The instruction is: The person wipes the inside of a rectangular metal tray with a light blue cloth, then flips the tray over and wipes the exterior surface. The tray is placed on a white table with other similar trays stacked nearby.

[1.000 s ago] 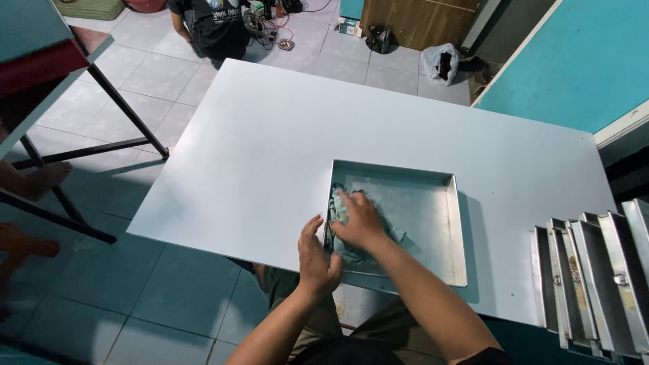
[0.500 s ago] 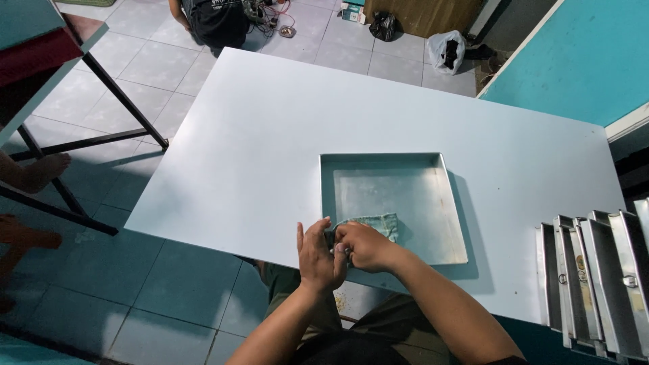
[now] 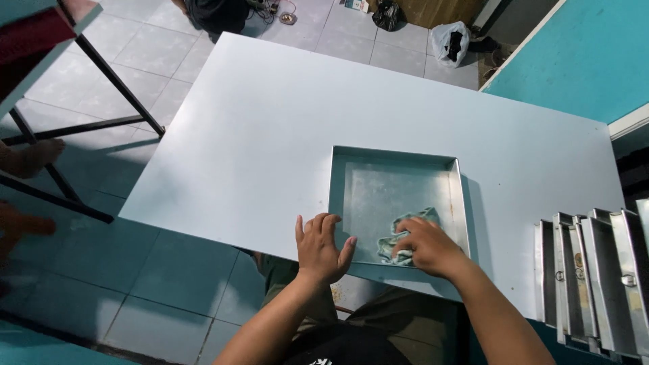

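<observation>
Looking down from the head camera, the view takes in a pale table (image 3: 270, 128) with a square metal tray (image 3: 378, 182) lying flat on it, near the edge closest to the person. The right hand (image 3: 429, 247) sits inside the tray at its near right corner, palm down on a crumpled pale green cloth (image 3: 399, 233) — fingers bent and pressed together over the cloth, holding it against the tray floor. Most of the cloth pokes out to the left of and above the hand; the rest is hidden under the palm.

The left hand (image 3: 321, 249) rests on the table at the tray's near left corner, fingers lightly spread and pointing away from the body, with the thumb (image 3: 347, 249) laid against the tray's rim. It grips nothing — it lies flat, steadying the tray from the side.

To the right, well apart from the tray, a row of similar metal trays (image 3: 595, 270) stands on edge, leaning against one another at the table's right end. Beyond the far edge of the table, on the tiled floor (image 3: 101, 61), lies a white plastic bag (image 3: 451, 40). At the left, dark metal legs (image 3: 115, 88) of another table cross the tiles. A teal wall (image 3: 581, 54) fills the upper right corner.
</observation>
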